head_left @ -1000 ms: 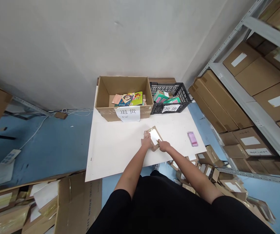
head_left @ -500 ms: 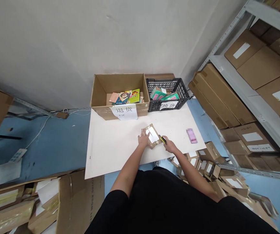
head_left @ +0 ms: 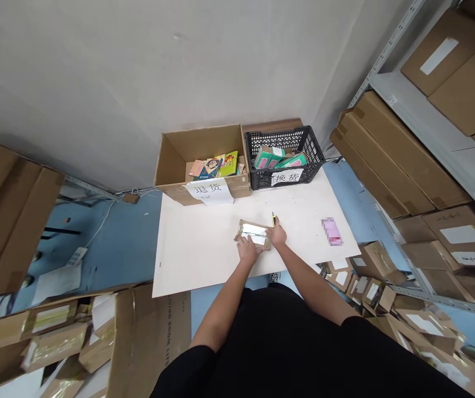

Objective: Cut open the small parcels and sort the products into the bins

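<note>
The small parcel point(head_left: 256, 232) lies on the near half of the white table point(head_left: 196, 243). The left hand point(head_left: 248, 250) rests along its near edge; whether it grips cannot be told. The right hand point(head_left: 278, 235), at its right end, clasps a yellow-and-black cutter point(head_left: 274, 218). If the parcel swivels, the blade could nick the left hand.

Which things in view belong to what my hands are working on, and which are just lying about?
In the job:
small cardboard box, touched by the left hand
yellow-and-black tool, in the right hand
white table beneath

Seemingly just lying about:
pink item, too pixelated to identify
open carton with books
black crate with green packages
</note>
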Demonstrator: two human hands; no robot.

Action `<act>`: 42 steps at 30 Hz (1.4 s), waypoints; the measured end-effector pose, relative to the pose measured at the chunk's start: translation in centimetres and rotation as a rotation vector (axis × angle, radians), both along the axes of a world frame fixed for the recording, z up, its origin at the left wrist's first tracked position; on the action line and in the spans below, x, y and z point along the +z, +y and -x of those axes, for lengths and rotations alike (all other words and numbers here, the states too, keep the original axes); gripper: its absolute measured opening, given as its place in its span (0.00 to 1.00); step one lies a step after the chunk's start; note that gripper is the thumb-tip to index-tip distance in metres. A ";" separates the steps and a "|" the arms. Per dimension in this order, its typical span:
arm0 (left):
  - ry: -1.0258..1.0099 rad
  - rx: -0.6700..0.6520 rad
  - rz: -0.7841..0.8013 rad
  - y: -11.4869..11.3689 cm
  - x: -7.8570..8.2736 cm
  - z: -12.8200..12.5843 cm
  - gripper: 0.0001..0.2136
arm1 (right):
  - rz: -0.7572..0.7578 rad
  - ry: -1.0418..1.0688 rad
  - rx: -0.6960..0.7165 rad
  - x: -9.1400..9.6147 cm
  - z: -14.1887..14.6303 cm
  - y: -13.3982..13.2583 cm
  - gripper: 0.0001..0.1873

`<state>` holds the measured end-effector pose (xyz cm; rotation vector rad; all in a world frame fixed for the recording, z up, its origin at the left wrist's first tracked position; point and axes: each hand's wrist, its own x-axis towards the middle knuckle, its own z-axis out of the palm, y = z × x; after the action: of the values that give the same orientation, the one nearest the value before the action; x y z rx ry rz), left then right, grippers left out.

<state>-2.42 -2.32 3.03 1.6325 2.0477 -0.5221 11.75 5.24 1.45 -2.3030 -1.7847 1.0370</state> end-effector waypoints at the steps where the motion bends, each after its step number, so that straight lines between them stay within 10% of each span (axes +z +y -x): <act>1: 0.007 0.003 0.003 -0.3 0.1 -0.1 0.47 | -0.004 0.035 0.017 0.0 -0.4 0.3 0.47; 13: -0.167 -0.274 -0.090 0.5 -0.2 1.3 0.34 | 0.194 0.463 0.063 2.1 -8.4 -3.5 0.32; 42: -0.151 -0.208 -0.105 1.0 -1.9 -0.4 0.33 | 0.188 0.167 0.183 5.2 -5.5 -4.2 0.29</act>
<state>-2.03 -1.36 1.11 1.8990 1.8350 -0.3527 17.24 1.07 6.66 -2.1028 -1.9329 1.4368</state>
